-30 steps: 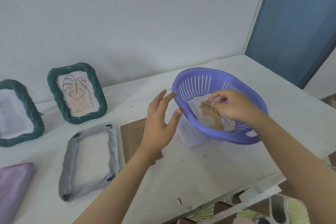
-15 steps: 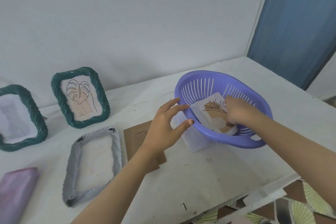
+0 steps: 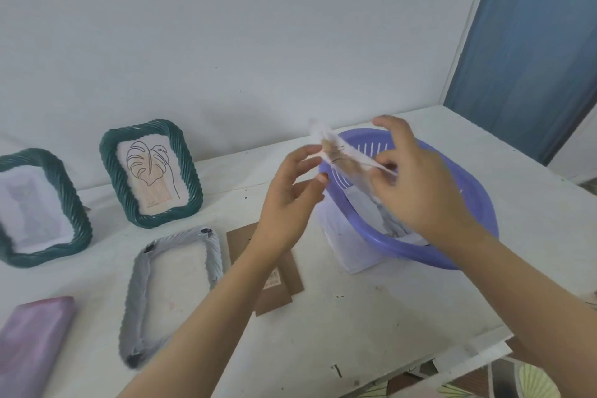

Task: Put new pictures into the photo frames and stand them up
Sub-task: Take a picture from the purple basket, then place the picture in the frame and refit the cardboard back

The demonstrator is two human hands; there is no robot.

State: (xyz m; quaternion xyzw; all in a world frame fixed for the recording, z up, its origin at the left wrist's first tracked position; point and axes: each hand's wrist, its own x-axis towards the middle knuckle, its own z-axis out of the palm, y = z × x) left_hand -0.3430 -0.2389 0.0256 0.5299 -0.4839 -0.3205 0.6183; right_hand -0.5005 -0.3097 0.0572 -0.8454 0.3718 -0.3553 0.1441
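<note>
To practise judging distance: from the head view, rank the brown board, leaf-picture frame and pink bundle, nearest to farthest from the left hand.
1. brown board, flat, just below the left hand.
2. leaf-picture frame, standing at back left.
3. pink bundle, near left edge.

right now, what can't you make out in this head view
Head view only:
picture: motion-blurred between the left hand and right hand; its drawing and the left hand's grip are unreadable.
papers in the purple basket: mostly hidden by the right hand.
far-left green frame: cut by the left edge, its picture washed out.
pink item: cut by the bottom-left corner.
</note>
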